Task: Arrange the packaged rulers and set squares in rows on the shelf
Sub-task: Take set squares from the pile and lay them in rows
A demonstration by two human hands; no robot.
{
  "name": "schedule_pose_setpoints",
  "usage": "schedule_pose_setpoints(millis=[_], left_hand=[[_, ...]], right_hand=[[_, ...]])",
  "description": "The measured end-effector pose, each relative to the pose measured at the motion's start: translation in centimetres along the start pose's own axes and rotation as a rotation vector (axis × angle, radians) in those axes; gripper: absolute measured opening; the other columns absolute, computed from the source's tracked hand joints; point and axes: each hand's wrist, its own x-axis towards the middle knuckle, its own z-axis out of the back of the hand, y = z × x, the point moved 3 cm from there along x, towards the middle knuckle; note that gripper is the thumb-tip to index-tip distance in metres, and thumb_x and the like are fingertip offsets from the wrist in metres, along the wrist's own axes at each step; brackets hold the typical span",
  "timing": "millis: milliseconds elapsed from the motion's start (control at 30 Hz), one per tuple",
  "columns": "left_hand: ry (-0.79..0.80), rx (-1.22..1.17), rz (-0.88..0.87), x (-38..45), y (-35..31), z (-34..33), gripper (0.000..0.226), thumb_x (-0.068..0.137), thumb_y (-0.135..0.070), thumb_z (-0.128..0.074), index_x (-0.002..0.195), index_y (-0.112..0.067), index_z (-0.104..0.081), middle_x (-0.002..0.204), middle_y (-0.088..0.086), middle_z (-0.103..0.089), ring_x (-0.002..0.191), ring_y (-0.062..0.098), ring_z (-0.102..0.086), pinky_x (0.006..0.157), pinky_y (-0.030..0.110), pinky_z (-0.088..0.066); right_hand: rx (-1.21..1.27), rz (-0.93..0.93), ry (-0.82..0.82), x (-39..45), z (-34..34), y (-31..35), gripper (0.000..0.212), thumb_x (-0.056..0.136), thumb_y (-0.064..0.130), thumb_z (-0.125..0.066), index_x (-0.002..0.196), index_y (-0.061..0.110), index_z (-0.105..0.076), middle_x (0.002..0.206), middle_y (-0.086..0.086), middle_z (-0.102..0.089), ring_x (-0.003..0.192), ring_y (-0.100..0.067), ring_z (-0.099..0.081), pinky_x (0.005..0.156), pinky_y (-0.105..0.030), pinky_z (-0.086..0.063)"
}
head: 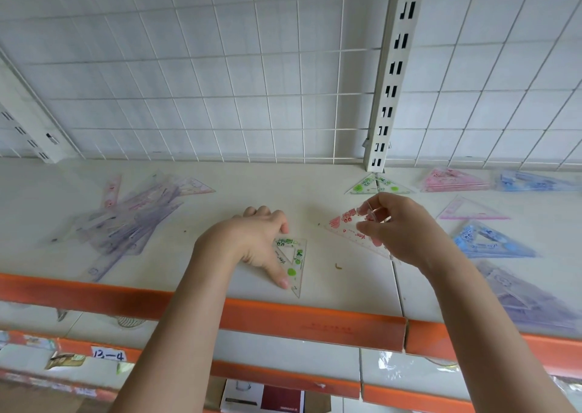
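Note:
My left hand point(258, 242) rests on a green-printed clear set square point(294, 263) lying flat near the shelf's front edge; the thumb and fingers press on it. My right hand point(400, 226) pinches a red-printed clear set square point(349, 226) by its upper corner and holds it tilted just above the cream shelf point(315, 198). At the back stand green set squares point(376, 185), then pink ones point(450, 181) and blue ones point(532, 182) in a row.
A loose heap of clear rulers and set squares point(132, 220) lies at the left. More pink point(469, 212), blue point(491, 241) and purple packs point(526, 299) lie at the right. An orange lip point(283, 315) edges the shelf front; a wire grid point(220, 81) backs it.

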Motion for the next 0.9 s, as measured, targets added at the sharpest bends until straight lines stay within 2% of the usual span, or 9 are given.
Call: schedule_pose_setpoints(millis=[167,300,400,500,567,633,733,900], left_hand=[[-0.006,-0.002,0.025,0.0,0.5,-0.1,0.074,0.053,-0.051,-0.084,0.111,-0.028,-0.044,0.115,-0.007,-0.037,0.114,0.016,-0.034,0.097,0.036,-0.039],[-0.047,-0.024,-0.021,-0.3,0.6,-0.2,0.061,0.056,-0.049,-0.083,0.096,-0.028,-0.042,0.102,-0.009,-0.039,0.103,0.015,-0.038,0.086,0.03,-0.04],[-0.12,-0.289,-0.104,-0.5,0.7,-0.2,0.041,0.067,-0.034,-0.082,0.087,-0.024,-0.047,0.087,-0.009,-0.047,0.082,0.011,-0.044,0.069,0.024,-0.038],[-0.163,-0.607,-0.188,-0.5,0.7,-0.3,0.021,0.077,-0.016,-0.076,0.077,-0.018,-0.055,0.076,-0.003,-0.057,0.067,0.01,-0.05,0.065,0.022,-0.041],[-0.209,-0.691,-0.22,-0.5,0.7,-0.3,0.017,0.078,-0.011,-0.074,0.075,-0.017,-0.059,0.07,-0.003,-0.058,0.065,0.011,-0.05,0.065,0.023,-0.042],[-0.286,-0.745,-0.234,-0.6,0.5,0.0,0.016,0.077,-0.01,-0.074,0.074,-0.018,-0.061,0.066,-0.005,-0.058,0.064,0.012,-0.05,0.064,0.023,-0.041],[-0.476,-0.885,-0.246,-0.3,-0.3,0.9,0.016,0.078,-0.007,-0.073,0.073,-0.02,-0.065,0.067,-0.005,-0.062,0.062,0.008,-0.052,0.061,0.013,-0.04],[-0.72,-1.072,-0.2,1.5,-2.4,2.1,0.014,0.08,-0.012,-0.072,0.074,-0.025,-0.069,0.07,-0.008,-0.066,0.061,0.0,-0.056,0.064,0.011,-0.044]], right_hand=[[-0.014,-0.002,0.0,-0.2,-0.4,0.1,0.009,0.086,0.016,-0.063,0.09,0.024,-0.059,0.073,0.005,-0.058,0.064,-0.011,-0.053,0.05,-0.019,-0.035],[-0.005,-0.007,-0.019,-0.4,-0.5,0.1,0.01,0.086,0.016,-0.064,0.09,0.024,-0.06,0.08,0.005,-0.061,0.065,-0.013,-0.056,0.053,-0.02,-0.04],[0.022,-0.011,-0.054,-0.7,-0.3,-0.2,0.01,0.086,0.015,-0.063,0.09,0.024,-0.061,0.083,0.004,-0.062,0.071,-0.018,-0.062,0.06,-0.024,-0.045],[0.06,-0.014,-0.097,-0.9,0.2,-0.5,0.009,0.087,0.014,-0.061,0.089,0.023,-0.061,0.085,0.003,-0.064,0.072,-0.016,-0.068,0.061,-0.025,-0.047],[0.082,-0.015,-0.117,-1.0,0.7,-0.7,0.008,0.088,0.015,-0.061,0.091,0.022,-0.062,0.088,0.002,-0.064,0.068,-0.011,-0.069,0.063,-0.027,-0.049],[0.091,-0.007,-0.142,-1.1,1.3,-1.0,0.008,0.088,0.015,-0.062,0.091,0.022,-0.062,0.089,0.001,-0.064,0.064,-0.008,-0.069,0.066,-0.028,-0.05],[0.091,0.013,-0.214,-1.5,2.7,-1.6,0.013,0.087,0.015,-0.063,0.084,0.027,-0.061,0.084,0.004,-0.064,0.057,-0.001,-0.065,0.068,-0.03,-0.05],[0.112,-0.003,-0.301,-2.1,5.4,-3.0,0.014,0.086,0.014,-0.064,0.084,0.028,-0.061,0.079,0.007,-0.065,0.062,-0.005,-0.068,0.073,-0.035,-0.052]])
